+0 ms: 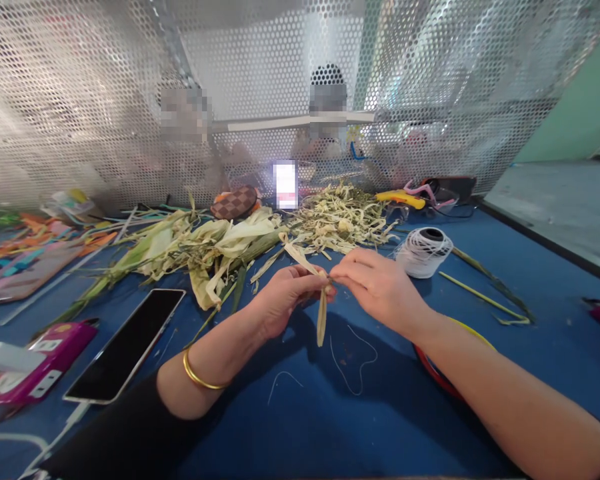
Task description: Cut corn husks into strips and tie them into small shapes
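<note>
My left hand point(293, 293) pinches a folded strip of dried corn husk point(322, 320), one end hanging down and another sticking up to the left. Fingers of my right hand point(375, 283) are pressed together at the husk's middle, close to the left fingertips; what they grip is too small to make out. Behind the hands lies a heap of shredded husk point(345, 223). Larger husk leaves point(230, 240) spread to its left. A spool of white thread point(424, 252) stands right of my right hand, and loose thread pieces point(357, 393) lie below.
A smartphone point(127, 347) with a cable and a magenta tissue pack point(55, 363) lie at the left. Yellow-handled scissors or cutter point(400, 199) and glasses point(433, 197) are at the back right. A perforated metal screen point(260, 73) rises behind; people are beyond it.
</note>
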Demonstrator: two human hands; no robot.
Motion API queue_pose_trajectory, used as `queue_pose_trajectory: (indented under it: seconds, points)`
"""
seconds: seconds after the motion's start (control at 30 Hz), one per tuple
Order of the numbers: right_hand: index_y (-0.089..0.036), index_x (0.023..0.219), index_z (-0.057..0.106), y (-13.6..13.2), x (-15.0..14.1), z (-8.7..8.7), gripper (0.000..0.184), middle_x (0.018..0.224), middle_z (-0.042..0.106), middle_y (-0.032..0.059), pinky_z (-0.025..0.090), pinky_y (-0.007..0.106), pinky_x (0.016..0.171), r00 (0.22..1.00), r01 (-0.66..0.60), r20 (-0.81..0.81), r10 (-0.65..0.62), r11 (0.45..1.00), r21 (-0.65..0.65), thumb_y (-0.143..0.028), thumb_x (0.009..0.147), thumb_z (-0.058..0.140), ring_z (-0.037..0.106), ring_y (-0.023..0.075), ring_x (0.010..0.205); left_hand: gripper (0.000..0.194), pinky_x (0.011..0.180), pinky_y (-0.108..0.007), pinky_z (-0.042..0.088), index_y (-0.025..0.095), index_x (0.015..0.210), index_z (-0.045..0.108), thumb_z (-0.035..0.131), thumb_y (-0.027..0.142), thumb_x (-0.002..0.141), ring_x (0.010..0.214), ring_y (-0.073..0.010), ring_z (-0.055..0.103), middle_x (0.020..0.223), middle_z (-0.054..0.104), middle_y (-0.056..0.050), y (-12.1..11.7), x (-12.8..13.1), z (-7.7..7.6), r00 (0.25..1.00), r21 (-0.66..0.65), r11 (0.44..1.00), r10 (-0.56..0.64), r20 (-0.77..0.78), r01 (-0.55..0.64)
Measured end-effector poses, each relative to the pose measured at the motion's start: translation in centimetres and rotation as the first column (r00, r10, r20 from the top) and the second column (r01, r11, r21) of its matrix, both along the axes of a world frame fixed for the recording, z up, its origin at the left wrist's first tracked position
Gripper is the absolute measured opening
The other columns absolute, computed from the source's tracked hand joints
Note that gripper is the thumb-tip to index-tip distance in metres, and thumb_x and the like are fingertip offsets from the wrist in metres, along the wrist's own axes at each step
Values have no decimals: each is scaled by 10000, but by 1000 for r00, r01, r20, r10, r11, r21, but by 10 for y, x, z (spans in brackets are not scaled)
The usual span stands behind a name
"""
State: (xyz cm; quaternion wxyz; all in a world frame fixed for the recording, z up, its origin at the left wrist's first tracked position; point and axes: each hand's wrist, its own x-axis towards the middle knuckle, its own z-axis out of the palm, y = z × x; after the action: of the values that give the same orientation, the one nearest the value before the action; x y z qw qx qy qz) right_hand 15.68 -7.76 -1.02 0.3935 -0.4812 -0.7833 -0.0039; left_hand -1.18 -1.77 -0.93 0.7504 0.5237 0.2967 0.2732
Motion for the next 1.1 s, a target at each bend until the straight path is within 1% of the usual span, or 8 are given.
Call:
queue_pose_trajectory:
  seconds: [0.1, 0.2, 0.27, 0.4, 0.5, 0.63, 0.8, 1.1]
  points:
    - [-195, 752, 616, 0, -2, 2, 183, 768, 610, 37, 430, 309, 670, 995, 22, -89, -41, 978, -208, -196, 872, 478, 555, 165, 733, 124, 718, -267, 448, 159, 681, 639, 727, 218, 617, 638, -132, 602, 631, 658, -19, -2, 0, 2, 1000, 12, 1000, -2, -5, 2]
    - [-192, 698, 572, 1, -3, 5, 176, 648, 600, -5, 421, 285, 612, 959, -38, -262, -105, 873, -487, -236, 854, 503, 548, 142, 624, 158, 730, -279, 451, 161, 697, 646, 749, 228, 598, 647, -142, 610, 634, 664, -22, -5, 0, 6, 1000, 24, 1000, -9, -24, 9]
    - [-190, 693, 573, 0, -4, 7, 174, 625, 599, -12, 420, 285, 609, 949, -53, -290, -127, 840, -540, -233, 848, 509, 545, 140, 606, 181, 745, -284, 455, 159, 726, 668, 761, 228, 587, 660, -147, 618, 650, 673, -26, -6, -1, 7, 999, 16, 1000, -3, -44, 4]
    - [-187, 704, 572, -3, -6, 9, 167, 746, 611, 19, 425, 294, 671, 989, 27, -130, -72, 948, -317, -171, 854, 502, 561, 154, 715, 142, 748, -287, 461, 137, 686, 709, 756, 227, 589, 679, -161, 622, 686, 690, -59, -5, -3, 7, 996, -8, 1000, 4, -90, -4]
    - [-191, 732, 561, -4, -8, 7, 178, 783, 601, 27, 434, 278, 655, 998, 19, -57, -31, 981, -191, -140, 876, 471, 568, 149, 726, 112, 712, -286, 459, 145, 672, 721, 739, 236, 609, 677, -174, 621, 677, 696, -73, -4, -5, 7, 994, 9, 1000, -3, -109, 4]
    - [-203, 810, 607, -4, -10, 4, 171, 800, 606, 40, 452, 284, 655, 1000, 16, 8, -16, 998, -55, -156, 896, 467, 569, 161, 739, 58, 678, -269, 442, 151, 620, 713, 706, 205, 598, 641, -160, 599, 625, 680, -57, -5, -5, 8, 993, 36, 999, 37, -111, -33]
    - [-205, 856, 650, -4, -11, 7, 246, 763, 601, 54, 437, 310, 650, 971, -52, 239, 16, 989, 142, -156, 929, 419, 525, 175, 709, 72, 640, -247, 416, 172, 521, 680, 638, 148, 574, 607, -143, 557, 566, 650, -31, -5, -5, 11, 993, 55, 997, 58, -106, -53]
    - [-152, 905, 648, -5, 0, 7, 268, 842, 603, 92, 436, 353, 768, 864, -105, 503, -9, 974, 199, -152, 944, 383, 507, 194, 784, 21, 669, -262, 447, 159, 544, 679, 663, 154, 557, 591, -142, 575, 561, 650, -32, -6, -6, 13, 989, 38, 998, 51, -136, -46]
